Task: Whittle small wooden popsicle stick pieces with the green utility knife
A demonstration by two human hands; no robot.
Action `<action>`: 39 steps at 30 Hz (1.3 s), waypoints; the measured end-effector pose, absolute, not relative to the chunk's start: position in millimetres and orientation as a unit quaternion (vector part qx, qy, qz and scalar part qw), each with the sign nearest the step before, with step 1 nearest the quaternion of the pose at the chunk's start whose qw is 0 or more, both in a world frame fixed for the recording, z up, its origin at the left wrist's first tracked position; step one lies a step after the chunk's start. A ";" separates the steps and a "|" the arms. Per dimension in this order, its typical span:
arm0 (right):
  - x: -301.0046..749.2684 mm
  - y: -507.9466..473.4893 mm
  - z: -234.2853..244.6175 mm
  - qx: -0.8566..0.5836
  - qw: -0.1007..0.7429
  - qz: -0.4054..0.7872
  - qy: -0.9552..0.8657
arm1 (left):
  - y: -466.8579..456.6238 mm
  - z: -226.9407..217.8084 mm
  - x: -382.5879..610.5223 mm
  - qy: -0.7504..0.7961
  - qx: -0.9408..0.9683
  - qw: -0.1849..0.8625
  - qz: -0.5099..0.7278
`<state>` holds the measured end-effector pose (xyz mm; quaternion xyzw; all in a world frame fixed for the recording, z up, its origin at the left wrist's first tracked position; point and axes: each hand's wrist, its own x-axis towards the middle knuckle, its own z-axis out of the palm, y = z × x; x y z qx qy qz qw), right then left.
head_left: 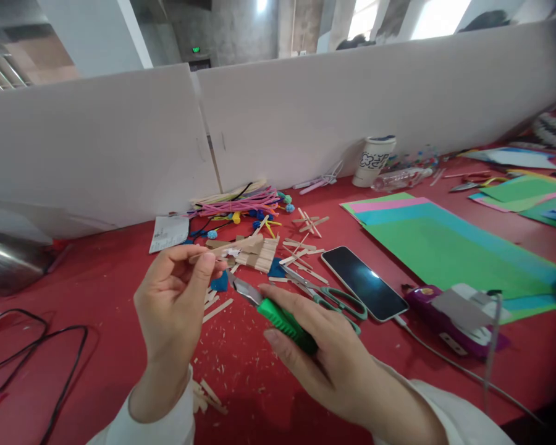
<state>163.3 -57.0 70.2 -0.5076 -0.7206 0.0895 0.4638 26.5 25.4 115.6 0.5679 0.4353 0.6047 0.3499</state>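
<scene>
My left hand (173,303) pinches a flat wooden craft stick (235,245) between thumb and fingers, above the table. A small whitish bit shows along the stick's underside. In my right hand (336,355) is a green utility knife (282,322), its metal blade (244,289) out and pointing toward the left fingertips. From this angle I cannot tell whether the blade touches the stick. Beyond the hands lies a panel of craft sticks set side by side (259,258). Cut stick pieces (217,310) and shavings are scattered on the red table below.
Green-handled scissors (336,296) and a phone (366,283) lie right of the hands. A purple power strip (449,324) with cables stands farther right, near coloured paper (445,247). Pipe cleaners (236,203), a paper cup (374,162) and a white partition (306,117) are behind.
</scene>
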 end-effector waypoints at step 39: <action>164.4 -54.8 66.9 -0.551 0.457 0.155 -0.681 | 27.9 101.7 12.2 0.455 0.701 0.338 0.434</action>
